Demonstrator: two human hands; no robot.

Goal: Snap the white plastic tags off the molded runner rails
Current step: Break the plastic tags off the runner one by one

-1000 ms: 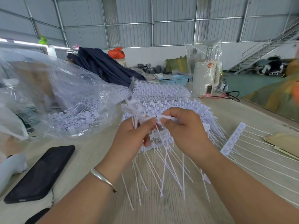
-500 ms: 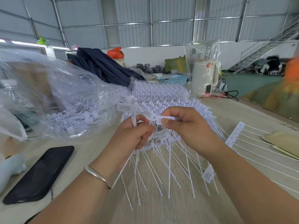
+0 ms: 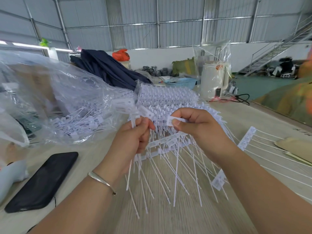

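My left hand (image 3: 133, 137) grips a bundle of loose white tags (image 3: 133, 109), heads up above the fist and thin tails hanging below it. My right hand (image 3: 195, 125) pinches the flat head of one white tag (image 3: 172, 120) between thumb and forefinger. Below both hands hangs a runner rail (image 3: 162, 152) with several tags still on it, their tails pointing down toward me. A gap separates the two hands. Behind them a large stack of tag-filled runner rails (image 3: 168, 97) lies on the table.
A clear plastic bag (image 3: 55, 105) with loose tags lies at the left. A black phone (image 3: 43, 181) rests on the table front left. Another rail with tags (image 3: 246, 139) lies at the right. A blue basket (image 3: 181, 82) and a white appliance (image 3: 213, 78) stand behind.
My hands have pulled apart: the right hand's pinched tag is now separate from the left hand's bundle. The left hand has moved left and up with its bundle.
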